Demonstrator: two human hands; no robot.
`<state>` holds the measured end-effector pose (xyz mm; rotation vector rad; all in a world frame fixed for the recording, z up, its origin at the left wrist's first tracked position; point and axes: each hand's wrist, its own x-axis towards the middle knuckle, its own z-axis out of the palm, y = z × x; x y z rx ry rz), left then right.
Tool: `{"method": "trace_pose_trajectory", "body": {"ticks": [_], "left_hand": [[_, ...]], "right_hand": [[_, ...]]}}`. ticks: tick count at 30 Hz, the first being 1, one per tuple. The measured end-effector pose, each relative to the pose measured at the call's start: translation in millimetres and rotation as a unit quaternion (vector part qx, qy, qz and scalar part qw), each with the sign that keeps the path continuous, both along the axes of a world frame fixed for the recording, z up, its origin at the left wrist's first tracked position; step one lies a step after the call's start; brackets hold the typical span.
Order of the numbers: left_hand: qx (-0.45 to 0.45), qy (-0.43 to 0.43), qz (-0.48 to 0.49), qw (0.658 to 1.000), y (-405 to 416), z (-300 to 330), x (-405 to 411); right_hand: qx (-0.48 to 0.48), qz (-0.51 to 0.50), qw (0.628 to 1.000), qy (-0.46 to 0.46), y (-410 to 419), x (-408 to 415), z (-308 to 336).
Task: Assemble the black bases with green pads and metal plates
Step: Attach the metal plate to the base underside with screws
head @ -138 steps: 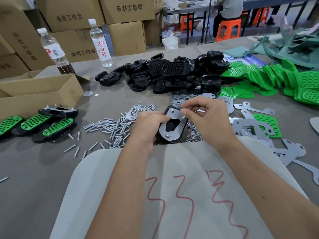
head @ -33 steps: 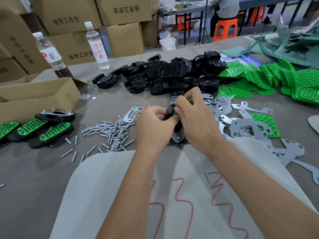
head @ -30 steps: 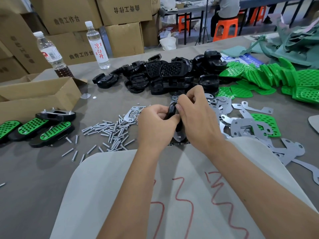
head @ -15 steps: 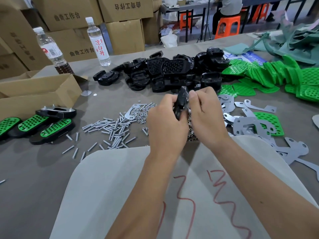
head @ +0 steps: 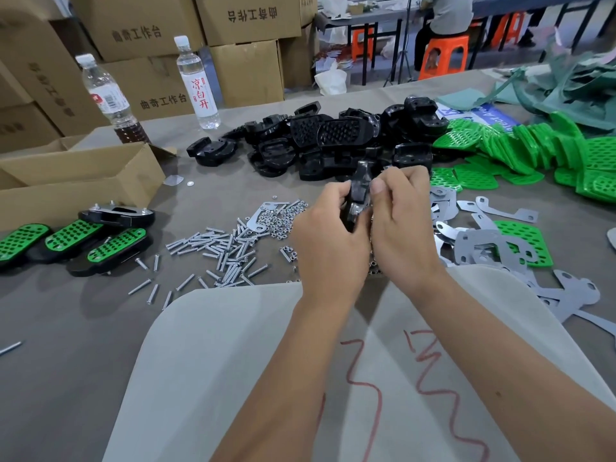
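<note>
So the black base (head: 358, 191) is up off the table (head: 66, 328), turned on edge and squeezed between both hands right in front of the black pile (head: 333, 141). The left hand (head: 328, 241) has its fingers curled round the near side of it, and the right hand (head: 405, 225) pinches the far side with the thumb up top. My guess is it's held edge-on so both faces can be reached at once, screw head on one side and nut on the other, but I can't tell whether a plate or pad is already on it since the hands hide most of it.

Everything is laid out within reach of that base. Loose screws (head: 216, 251) and tiny nuts (head: 283, 215) sit just left of it, metal plates (head: 483, 241) just right, and green pads (head: 533, 151) further right past the plates. Finished pieces (head: 73, 241) sit well to the left, beside the cardboard box (head: 76, 175), so a done piece would travel left over the screws.

Room-wise, the pale sheet (head: 250, 361) under the forearms is bare, so pulling back toward the body looks like the easiest way out. Forward is tight against the pile.
</note>
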<state>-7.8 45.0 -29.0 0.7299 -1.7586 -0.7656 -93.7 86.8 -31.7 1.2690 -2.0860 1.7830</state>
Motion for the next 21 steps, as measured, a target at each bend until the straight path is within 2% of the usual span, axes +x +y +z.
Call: {"method": "trace_pose_trajectory", "body": {"ticks": [4,7,8,9,11,12,13,14,15,16,18,21], "left_hand": [[-0.04,-0.002,0.01,0.999,-2.5,-1.2,-0.5],[-0.047,0.0,0.004,0.999,-6.7,-2.1,2.0],[-0.03,0.011,-0.002,0.999,-9.7,-2.3,3.1],[-0.001,0.021,0.0,1.0,-12.7,-2.1,4.2],[0.112,0.061,0.03,0.991,-21.1,-4.6,5.9],[0.206,0.105,0.039,0.972,-26.2,-5.8,6.9],[0.315,0.164,0.03,0.934,-30.8,-4.7,8.6],[0.414,0.227,0.004,0.882,-35.5,-3.0,10.5],[0.482,0.279,-0.023,0.83,-39.4,-0.3,12.7],[0.516,0.311,-0.038,0.797,-42.7,1.3,14.3],[0.54,0.337,-0.055,0.769,-44.7,2.8,16.6],[0.56,0.324,-0.082,0.758,-43.3,3.2,17.3]], "right_hand": [[0.001,-0.026,0.998,-0.063,-4.9,6.0,3.4],[-0.019,0.067,0.979,-0.19,-7.0,0.0,1.5],[-0.016,0.092,0.974,-0.208,-5.2,-4.0,2.1],[-0.004,0.099,0.976,-0.195,-1.7,-9.4,2.6],[0.057,0.077,0.992,-0.077,6.5,-24.6,2.1],[0.126,0.061,0.99,0.011,10.2,-33.8,0.7],[0.214,0.051,0.971,0.093,13.5,-40.7,-1.0],[0.299,0.051,0.941,0.15,16.2,-43.8,-2.4],[0.363,0.053,0.913,0.176,17.4,-44.2,-3.9],[0.397,0.057,0.898,0.18,16.7,-42.9,-5.0],[0.404,0.064,0.896,0.173,15.4,-36.9,-4.5],[0.385,0.052,0.905,0.175,14.9,-33.7,-4.1]]}}
